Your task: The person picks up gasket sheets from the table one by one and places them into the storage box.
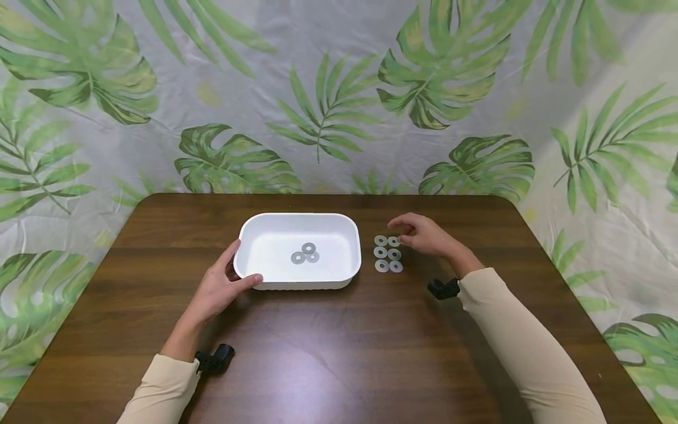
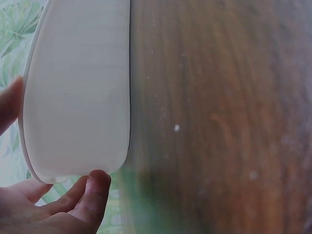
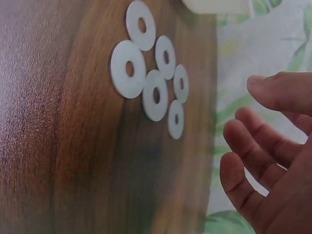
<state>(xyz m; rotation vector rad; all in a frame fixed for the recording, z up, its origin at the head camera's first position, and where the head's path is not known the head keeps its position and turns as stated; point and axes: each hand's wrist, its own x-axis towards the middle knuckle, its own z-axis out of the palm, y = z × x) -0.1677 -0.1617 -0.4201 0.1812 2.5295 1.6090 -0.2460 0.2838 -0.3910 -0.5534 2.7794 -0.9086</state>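
A white rectangular tray (image 1: pixel 270 250) stands on the table, with three flat grey washers (image 1: pixel 294 258) lying together inside it. My left hand (image 1: pixel 218 285) grips the tray's left end, thumb over the front rim; in the left wrist view its fingertips touch the tray's outer wall (image 2: pixel 78 97). To the right of the tray lie several washers (image 1: pixel 376 241) in two columns, flat on the wood. My right hand (image 1: pixel 424 234) hovers by the far right washers, and in the right wrist view it holds nothing, fingers bent loosely and thumb apart from them.
The brown wooden table (image 1: pixel 318 347) has rounded far corners. Behind it hangs a leaf-patterned cloth (image 1: pixel 339 88). Black wrist-worn devices (image 1: pixel 216 358) sit on both forearms, close above the tabletop.
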